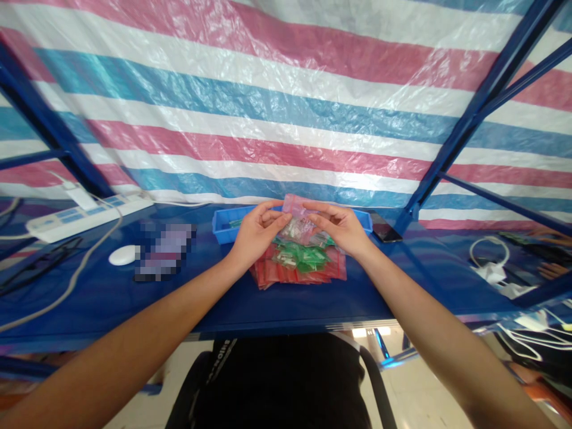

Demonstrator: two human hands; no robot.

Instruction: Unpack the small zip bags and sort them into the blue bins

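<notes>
Between my two hands is a small pinkish clear plastic bag [295,221] with small pale pieces inside, too blurred to name. My left hand [261,225] pinches its left side, thumb and fingers together. On the right edge, my right hand [337,225] grips the same bag in a similar pinch. Just below lie several green packets [306,257] with small light pieces showing through. They rest on a fanned pile of red plastic bags [286,275]. Behind the hands stands a shallow blue tray [222,231], its middle hidden by the hands and bag.
On the blue table [250,313], a white power strip [96,214], a cable and a white oval object [123,255] lie to the left, near a pixelated item [167,250]. A dark phone [385,227] lies right of the tray. Striped sheeting [268,107] hangs behind.
</notes>
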